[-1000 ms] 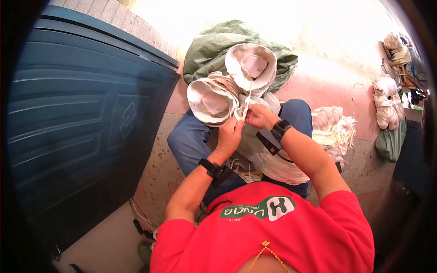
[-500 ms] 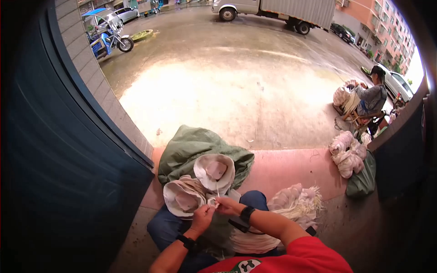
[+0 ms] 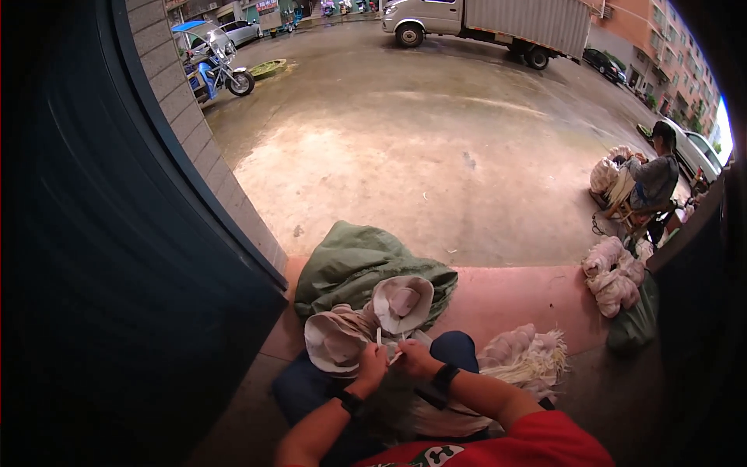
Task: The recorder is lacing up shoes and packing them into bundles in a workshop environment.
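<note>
Over my lap, my left hand [image 3: 371, 368] and my right hand [image 3: 419, 358] are close together, both closed in a pinch on a thin white cord [image 3: 395, 358]. Pale ends of the cord stick up above the fingers, toward the hats. A pale stack of wide-brimmed cloth hats [image 3: 333, 342] lies by my left hand, with the open side up. Just beyond my hands rests another pale hat [image 3: 403, 303], its pinkish crown showing inside the brim. Whether the cord is joined to this hat, I cannot tell.
A green sack [image 3: 350, 261] lies behind the hats. To my right is a pile of pale hats with loose cords [image 3: 525, 354]. Farther right are bundled hats [image 3: 613, 276] beside another green bag [image 3: 634, 319] and a seated person [image 3: 654, 175]. A dark door [image 3: 156, 257] stands left.
My hands have drawn slightly apart, and the white cord now stretches between them. The whole view has shifted, so the scene sits farther right and lower.
</note>
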`<action>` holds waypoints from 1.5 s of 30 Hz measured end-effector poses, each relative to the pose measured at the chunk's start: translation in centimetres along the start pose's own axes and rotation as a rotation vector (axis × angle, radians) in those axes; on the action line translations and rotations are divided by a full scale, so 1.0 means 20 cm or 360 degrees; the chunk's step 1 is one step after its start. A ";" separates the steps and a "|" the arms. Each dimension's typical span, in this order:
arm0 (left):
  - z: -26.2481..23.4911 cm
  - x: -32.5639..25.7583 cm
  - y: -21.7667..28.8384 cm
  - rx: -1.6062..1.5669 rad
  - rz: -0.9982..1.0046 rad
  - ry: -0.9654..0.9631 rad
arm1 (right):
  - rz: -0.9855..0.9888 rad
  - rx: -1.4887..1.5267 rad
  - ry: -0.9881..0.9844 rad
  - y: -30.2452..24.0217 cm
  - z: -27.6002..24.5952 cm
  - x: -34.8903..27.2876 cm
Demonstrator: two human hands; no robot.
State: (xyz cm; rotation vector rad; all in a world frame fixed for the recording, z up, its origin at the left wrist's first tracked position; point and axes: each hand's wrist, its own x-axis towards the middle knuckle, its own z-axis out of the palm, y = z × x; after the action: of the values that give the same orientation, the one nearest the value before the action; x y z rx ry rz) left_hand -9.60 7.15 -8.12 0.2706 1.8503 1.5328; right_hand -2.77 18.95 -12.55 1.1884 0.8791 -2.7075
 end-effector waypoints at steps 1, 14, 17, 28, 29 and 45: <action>0.01 -0.01 0.02 0.0017 -0.0010 0.0027 | -0.0098 -0.0124 0.0067 -0.02 0.02 -0.03; -0.02 -0.16 0.03 0.0230 0.0258 0.0003 | 0.0427 -0.0435 -0.0563 -0.11 -0.08 0.01; -0.01 -0.18 0.01 0.0293 0.0219 0.0003 | 0.0460 -0.0727 -0.0561 -0.12 -0.12 0.04; -0.03 -0.18 0.05 0.0583 0.0465 0.0197 | -0.1282 -0.1704 -0.0380 -0.03 0.07 -0.07; -0.04 -0.19 0.06 0.0580 0.0402 0.0251 | -0.0637 -0.1115 -0.0548 -0.04 0.10 -0.10; -0.05 -0.10 0.05 0.0852 0.0635 0.0273 | -0.0444 -0.1673 -0.0437 -0.06 0.14 -0.18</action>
State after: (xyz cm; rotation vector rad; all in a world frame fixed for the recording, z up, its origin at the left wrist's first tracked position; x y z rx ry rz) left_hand -9.08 5.44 -6.35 0.8178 2.4370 1.3029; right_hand -2.39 17.81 -7.86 0.4627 2.1003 -1.8953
